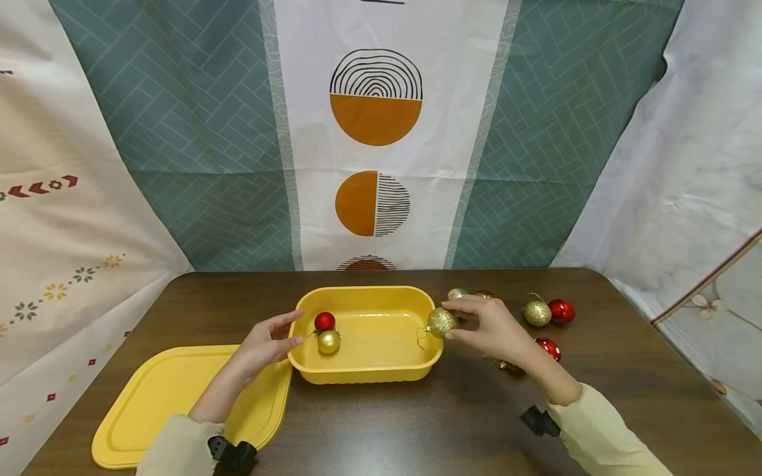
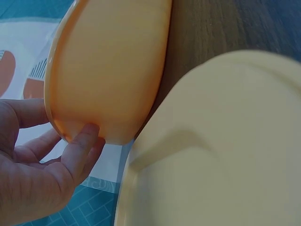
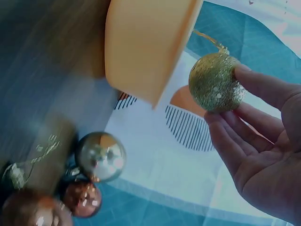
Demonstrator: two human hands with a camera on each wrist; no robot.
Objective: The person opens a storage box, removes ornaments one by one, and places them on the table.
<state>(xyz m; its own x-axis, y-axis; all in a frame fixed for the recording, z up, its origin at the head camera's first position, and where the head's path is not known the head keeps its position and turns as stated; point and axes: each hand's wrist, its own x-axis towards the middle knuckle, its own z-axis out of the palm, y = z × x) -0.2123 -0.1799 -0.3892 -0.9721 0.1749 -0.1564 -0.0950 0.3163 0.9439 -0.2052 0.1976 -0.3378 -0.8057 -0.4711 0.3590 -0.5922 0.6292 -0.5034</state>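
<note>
My right hand (image 1: 491, 325) pinches a glittery gold Christmas bauble (image 1: 441, 322) between thumb and fingertips, over the right rim of a yellow plastic tub (image 1: 381, 375). The right wrist view shows the gold bauble (image 3: 214, 82) with its string loop hanging free. At the tub's left end my left hand (image 1: 264, 344) holds the rim. In the left wrist view, fingertips (image 2: 87, 134) touch the tub's outer wall (image 2: 113, 66). Inside the tub, toward the left, a red bauble (image 1: 324, 321) lies beside a smooth gold bauble (image 1: 328, 342).
A yellow lid (image 1: 167, 390) lies left of the tub, under my left forearm. On the right of the brown table (image 1: 381, 436) sit a glittery gold bauble (image 1: 537, 313), a red bauble (image 1: 561, 311), a dotted red one (image 1: 549, 348), and others partly hidden by my right hand.
</note>
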